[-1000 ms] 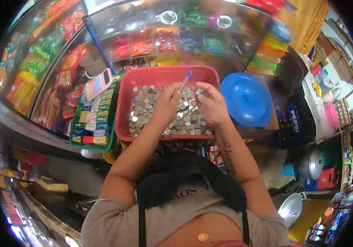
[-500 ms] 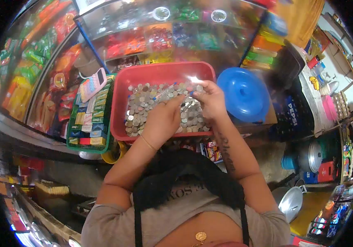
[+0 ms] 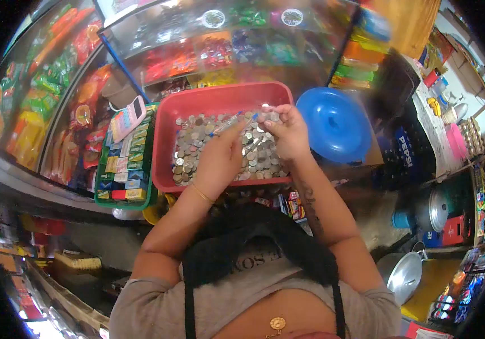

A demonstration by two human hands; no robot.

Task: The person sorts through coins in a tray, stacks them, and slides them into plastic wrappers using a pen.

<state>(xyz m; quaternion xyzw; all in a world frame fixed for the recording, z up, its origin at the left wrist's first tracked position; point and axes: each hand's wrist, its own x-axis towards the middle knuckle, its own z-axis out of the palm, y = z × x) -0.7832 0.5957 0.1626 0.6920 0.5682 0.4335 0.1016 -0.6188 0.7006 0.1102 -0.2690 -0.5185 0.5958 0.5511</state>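
Note:
A red plastic basin (image 3: pixel 225 93) holds a spread of loose coins (image 3: pixel 194 144), silver and brownish. My left hand (image 3: pixel 224 152) is over the middle of the coins, its fingers curled together and its fingertips close to a small blue bit. Facing it, my right hand (image 3: pixel 286 134) hovers above the basin's right side with thumb and fingers pinched. Whatever lies between the fingertips of either hand is too small to make out. A clear plastic piece (image 3: pixel 230 125) with blue ends rests among the coins, beside my left fingers.
Left of the basin stands a green basket (image 3: pixel 151 192) of small boxes, with a pink calculator (image 3: pixel 128 120) on top. To the right sits a blue round lid or basin (image 3: pixel 333 127). A glass display case (image 3: pixel 180 34) of packaged snacks rises behind; a Pepsi crate (image 3: pixel 405 150) is farther right.
My left index finger has shifted slightly up and left, and my right fingertips have moved slightly apart from it. The whole view has tilted a little.

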